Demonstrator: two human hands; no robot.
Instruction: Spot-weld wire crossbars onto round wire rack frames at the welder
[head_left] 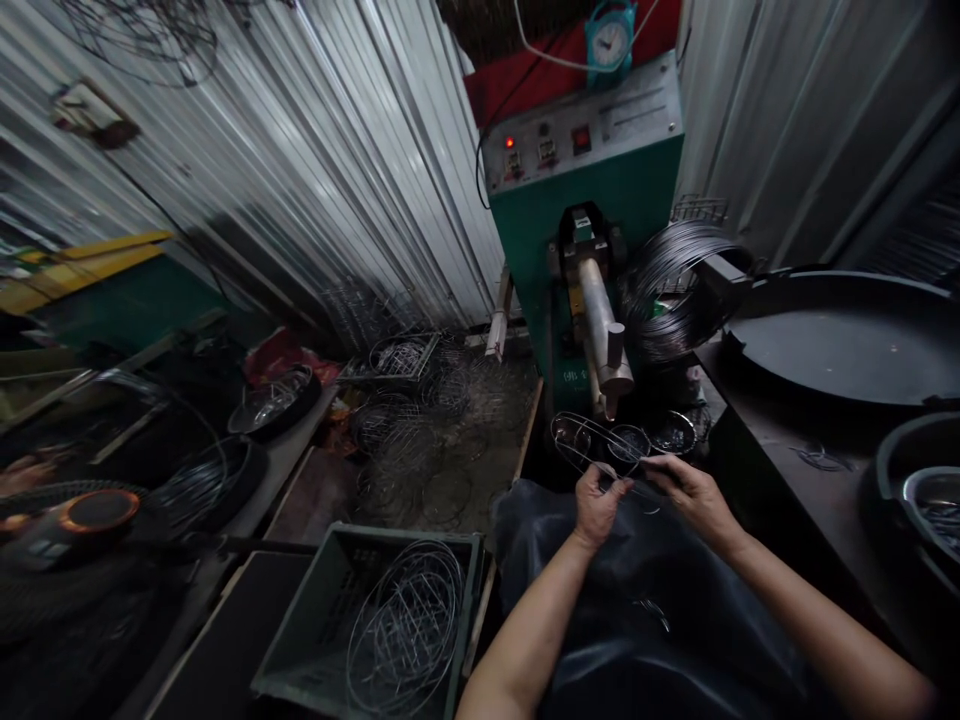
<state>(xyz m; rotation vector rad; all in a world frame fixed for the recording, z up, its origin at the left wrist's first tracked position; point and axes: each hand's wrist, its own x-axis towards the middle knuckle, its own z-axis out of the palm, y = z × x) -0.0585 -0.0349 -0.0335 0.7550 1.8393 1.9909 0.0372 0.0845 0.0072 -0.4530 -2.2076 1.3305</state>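
Observation:
A bent wire frame [581, 455] with a long rounded outline is held over my lap, below the machine's metal tip. My left hand [600, 503] is closed, pinching its near side between thumb and fingers. At its right end my right hand [691, 490] is closed too, with thumb and fingertips pressed together on the wire. The thin wire ends between the hands are too fine to tell apart. Just above stands the round metal arm [602, 330] of a green welding machine [517, 235]. Behind the wire frame sit small bowls [671, 432] with shiny pieces in them.
A green crate [300, 625] with wire rings [409, 630] stands at left. A wire coil [679, 290] hangs beside the machine. At right are a large dark round tray [832, 335] and a tub [889, 490]. A black apron [652, 620] covers my lap. Another person's hand [26, 475] shows far left.

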